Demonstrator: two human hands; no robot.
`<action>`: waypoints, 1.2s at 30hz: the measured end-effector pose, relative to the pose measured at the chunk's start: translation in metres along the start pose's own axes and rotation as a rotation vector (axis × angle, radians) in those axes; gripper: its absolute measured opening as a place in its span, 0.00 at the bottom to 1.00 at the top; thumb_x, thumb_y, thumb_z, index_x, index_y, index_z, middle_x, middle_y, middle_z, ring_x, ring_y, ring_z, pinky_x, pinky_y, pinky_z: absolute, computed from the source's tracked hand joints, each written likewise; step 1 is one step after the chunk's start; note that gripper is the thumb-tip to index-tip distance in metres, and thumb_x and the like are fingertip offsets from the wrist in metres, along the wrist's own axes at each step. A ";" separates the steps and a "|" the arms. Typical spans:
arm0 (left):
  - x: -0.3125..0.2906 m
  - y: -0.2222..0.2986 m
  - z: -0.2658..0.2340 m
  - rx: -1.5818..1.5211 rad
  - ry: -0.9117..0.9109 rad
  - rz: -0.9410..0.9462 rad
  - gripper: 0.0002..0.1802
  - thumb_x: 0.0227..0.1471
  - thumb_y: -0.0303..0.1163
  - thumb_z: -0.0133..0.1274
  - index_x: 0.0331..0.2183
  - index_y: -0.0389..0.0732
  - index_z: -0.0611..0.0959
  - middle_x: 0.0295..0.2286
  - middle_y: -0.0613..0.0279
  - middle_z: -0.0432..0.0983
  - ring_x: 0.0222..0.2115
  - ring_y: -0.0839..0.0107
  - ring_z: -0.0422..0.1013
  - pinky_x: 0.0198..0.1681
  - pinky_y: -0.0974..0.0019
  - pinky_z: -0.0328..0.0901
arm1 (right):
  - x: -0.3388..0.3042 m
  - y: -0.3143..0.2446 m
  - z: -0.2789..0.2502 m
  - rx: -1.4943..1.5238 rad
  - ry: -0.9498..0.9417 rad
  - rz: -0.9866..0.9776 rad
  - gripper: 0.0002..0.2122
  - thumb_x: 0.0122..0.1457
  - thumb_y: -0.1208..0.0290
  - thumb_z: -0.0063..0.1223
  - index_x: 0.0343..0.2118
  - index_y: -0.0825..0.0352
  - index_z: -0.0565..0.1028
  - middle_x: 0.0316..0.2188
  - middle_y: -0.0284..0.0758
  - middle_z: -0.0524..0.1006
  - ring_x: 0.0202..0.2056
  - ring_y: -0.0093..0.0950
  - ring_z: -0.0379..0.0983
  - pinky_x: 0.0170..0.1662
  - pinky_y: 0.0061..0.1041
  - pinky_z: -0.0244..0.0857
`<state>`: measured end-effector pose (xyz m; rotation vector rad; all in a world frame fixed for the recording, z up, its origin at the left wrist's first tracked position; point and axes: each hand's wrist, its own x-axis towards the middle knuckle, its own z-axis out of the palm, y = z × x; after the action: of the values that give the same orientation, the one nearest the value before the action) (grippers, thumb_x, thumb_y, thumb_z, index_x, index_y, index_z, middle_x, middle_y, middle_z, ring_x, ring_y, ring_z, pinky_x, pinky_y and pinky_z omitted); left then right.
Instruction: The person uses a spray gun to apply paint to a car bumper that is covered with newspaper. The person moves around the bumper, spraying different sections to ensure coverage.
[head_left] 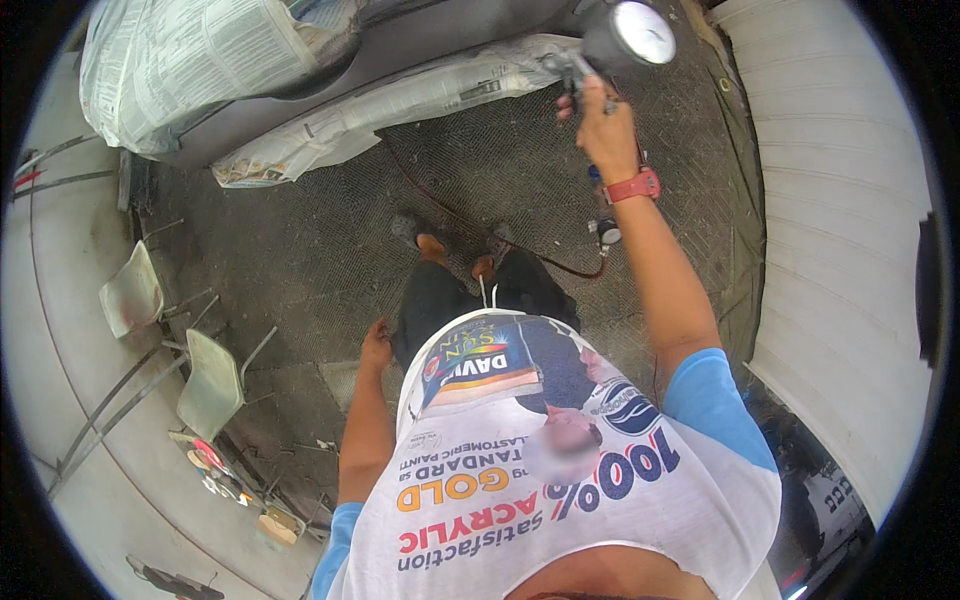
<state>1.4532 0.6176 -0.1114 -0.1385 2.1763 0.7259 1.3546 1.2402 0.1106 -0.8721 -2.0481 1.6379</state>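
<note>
In my raised right hand [608,130] is a spray gun [578,72], gripped by its handle with my fingers wrapped round it. A dark cup with a round white lid [642,32] tops the gun, slightly blurred. Below my wrist hangs a round pressure gauge [608,232], next to a reddish-brown air hose [500,236] that loops across the floor. The gun is near a grey vehicle-like body panel [400,50], masked with newspaper and plastic sheeting [400,105]. My left hand [376,345] hangs beside my left thigh, fingers loosely curled, with nothing visible in it.
Two pale chairs [212,385] with metal legs stand at the left, near stained items [215,470] and metal bars [110,425]. A white ribbed wall [835,190] runs along the right, with a dark sheet [735,150] at its foot. Textured dark matting [320,240] covers the floor.
</note>
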 end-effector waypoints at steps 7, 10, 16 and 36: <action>-0.011 0.038 -0.015 0.130 -0.002 -0.052 0.33 0.59 0.19 0.43 0.65 0.45 0.72 0.60 0.50 0.75 0.61 0.56 0.71 0.64 0.57 0.65 | 0.026 0.046 -0.052 -0.153 0.269 -0.143 0.24 0.75 0.54 0.40 0.53 0.70 0.80 0.30 0.33 0.84 0.22 0.19 0.75 0.24 0.23 0.67; -0.011 0.028 -0.018 0.090 0.002 -0.008 0.33 0.59 0.19 0.43 0.65 0.43 0.72 0.60 0.51 0.74 0.61 0.56 0.71 0.64 0.58 0.64 | 0.014 0.079 -0.035 -0.121 0.268 -0.235 0.22 0.75 0.58 0.43 0.60 0.69 0.76 0.35 0.35 0.84 0.29 0.20 0.78 0.33 0.24 0.72; -0.035 0.029 -0.024 0.085 0.014 -0.093 0.33 0.57 0.17 0.45 0.65 0.39 0.72 0.61 0.52 0.74 0.60 0.58 0.71 0.64 0.59 0.64 | -0.033 0.127 0.048 -0.169 0.083 -0.418 0.16 0.66 0.62 0.57 0.50 0.68 0.80 0.38 0.46 0.84 0.39 0.41 0.83 0.45 0.38 0.75; -0.092 -0.087 -0.112 -0.139 0.079 -0.107 0.37 0.55 0.18 0.49 0.67 0.37 0.68 0.61 0.44 0.72 0.58 0.52 0.74 0.61 0.56 0.67 | -0.142 0.067 0.379 -0.148 -0.337 -0.557 0.18 0.62 0.53 0.62 0.42 0.64 0.84 0.35 0.44 0.84 0.34 0.46 0.83 0.38 0.42 0.77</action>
<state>1.4673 0.4718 -0.0266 -0.3578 2.1733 0.8228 1.2346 0.8767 -0.0371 -0.0318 -2.3718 1.3942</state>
